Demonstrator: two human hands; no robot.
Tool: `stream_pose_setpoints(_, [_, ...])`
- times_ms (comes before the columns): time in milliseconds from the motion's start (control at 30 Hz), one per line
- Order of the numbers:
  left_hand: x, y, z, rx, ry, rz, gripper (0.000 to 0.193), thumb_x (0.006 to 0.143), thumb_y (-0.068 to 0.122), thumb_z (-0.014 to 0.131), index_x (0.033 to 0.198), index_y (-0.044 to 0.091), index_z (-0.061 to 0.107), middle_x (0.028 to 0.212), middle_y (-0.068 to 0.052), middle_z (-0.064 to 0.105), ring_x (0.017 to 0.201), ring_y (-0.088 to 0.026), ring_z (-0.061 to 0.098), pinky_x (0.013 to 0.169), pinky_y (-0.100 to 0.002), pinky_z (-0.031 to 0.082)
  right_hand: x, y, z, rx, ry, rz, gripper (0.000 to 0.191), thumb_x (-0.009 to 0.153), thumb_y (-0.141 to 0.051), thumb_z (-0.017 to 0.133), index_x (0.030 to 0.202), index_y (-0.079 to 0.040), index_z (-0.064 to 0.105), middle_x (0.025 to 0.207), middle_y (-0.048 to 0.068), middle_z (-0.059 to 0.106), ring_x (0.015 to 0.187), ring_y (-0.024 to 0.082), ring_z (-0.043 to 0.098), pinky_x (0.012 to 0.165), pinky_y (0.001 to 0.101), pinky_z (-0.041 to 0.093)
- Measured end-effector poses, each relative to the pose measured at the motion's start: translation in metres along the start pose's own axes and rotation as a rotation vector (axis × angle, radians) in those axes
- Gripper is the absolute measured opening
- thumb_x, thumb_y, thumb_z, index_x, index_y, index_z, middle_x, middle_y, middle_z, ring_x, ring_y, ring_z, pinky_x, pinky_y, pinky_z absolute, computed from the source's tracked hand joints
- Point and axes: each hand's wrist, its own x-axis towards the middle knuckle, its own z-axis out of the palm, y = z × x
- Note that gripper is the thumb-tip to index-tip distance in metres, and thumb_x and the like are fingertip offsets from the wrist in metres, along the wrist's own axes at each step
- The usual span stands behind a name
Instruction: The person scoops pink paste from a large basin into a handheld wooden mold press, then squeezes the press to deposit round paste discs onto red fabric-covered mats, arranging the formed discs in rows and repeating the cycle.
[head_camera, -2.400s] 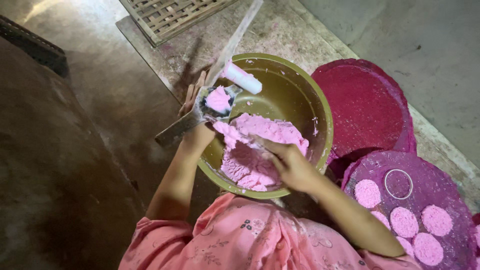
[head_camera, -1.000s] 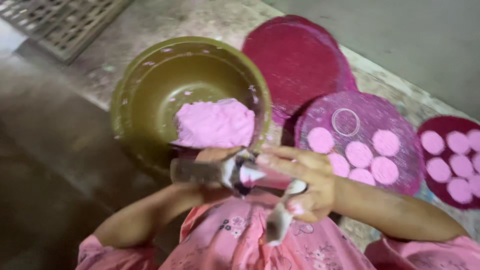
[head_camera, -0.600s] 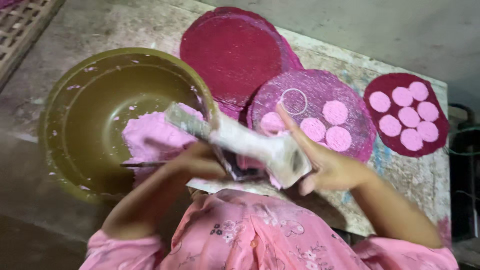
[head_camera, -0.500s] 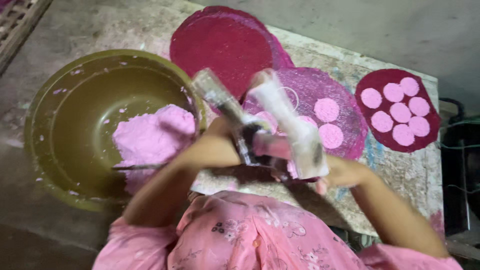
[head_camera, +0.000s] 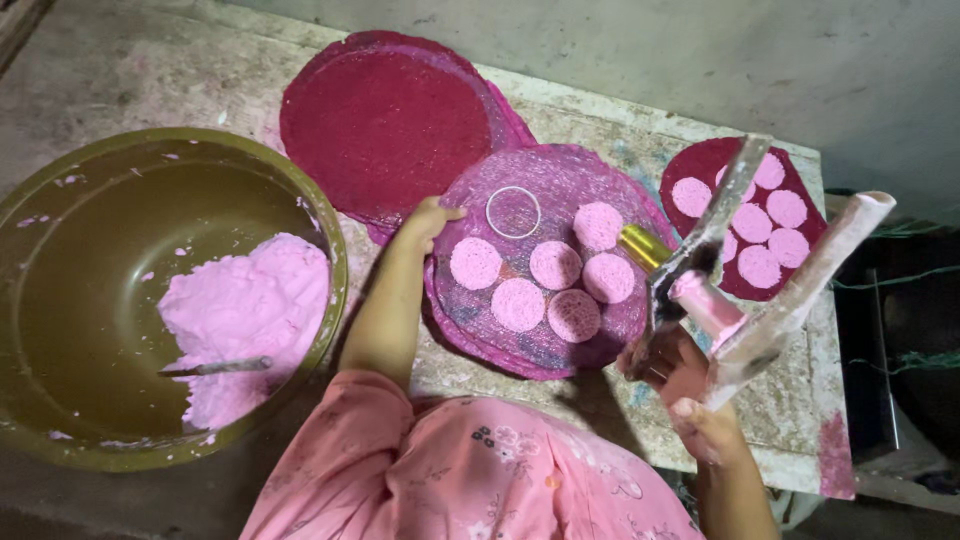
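Head view: right hand is closed around a press tool, a hinged pair of flat paddles smeared with pink paste, held up over the right edge of the surface. A pink lump sits between the paddles near the hinge.

Left hand is loosely open, fingertips resting on the rim of the purple woven mat; it grips nothing.

The mat carries five pink discs and a thin ring mould. Discs look soft, wet and fragile; I'd lift the mat by its edge, not the discs.

The tool looks stiff and light but slippery with paste; best held low on the handles, as now.

Olive bowl sits left, with pink dough and a spoon handle in it. Empty red mat lies behind; second filled mat far right.
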Motion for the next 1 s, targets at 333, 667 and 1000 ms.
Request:
stream_pose_setpoints(333, [-0.103, -0.095, 0.012, 0.627, 0.63, 0.701, 0.086, 0.078, 0.018, 0.086, 0.149, 0.0, 0.042, 0.145, -0.026, 0.048, 0.135, -0.037, 0.045, 0.115, -0.049, 0.036, 0.024, 0.019, -0.006, 0.02, 0.021, 0.004, 0.093, 0.077, -0.041, 0.081, 0.147, 0.003, 0.039, 0.135, 0.022, 0.055, 0.129, 0.037, 0.056, 0.114, 0.0573, 0.044])
stream_pose_setpoints(667, [-0.061, -0.064, 0.02, 1.201, -0.075, 0.663, 0.12, 0.072, 0.03, 0.089, 0.159, 0.003, 0.01, 0.15, -0.021, 0.038, 0.144, -0.036, 0.03, 0.12, -0.059, 0.005, 0.036, 0.027, 0.012, 0.033, 0.065, 0.027, 0.097, 0.079, -0.043, 0.082, 0.152, 0.002, 0.036, 0.141, 0.022, 0.054, 0.132, 0.039, 0.055, 0.113, 0.0584, 0.044])
stream_pose_setpoints(1000, [-0.06, -0.052, 0.04, 1.196, -0.221, 0.574, 0.118, 0.076, 0.039, 0.087, 0.159, 0.006, 0.009, 0.154, -0.017, 0.036, 0.147, -0.032, 0.026, 0.12, -0.062, 0.0, 0.028, 0.026, 0.004, -0.049, 0.141, 0.077, 0.102, 0.075, -0.049, 0.084, 0.15, -0.001, 0.035, 0.136, 0.022, 0.054, 0.125, 0.037, 0.058, 0.105, 0.0549, 0.048])
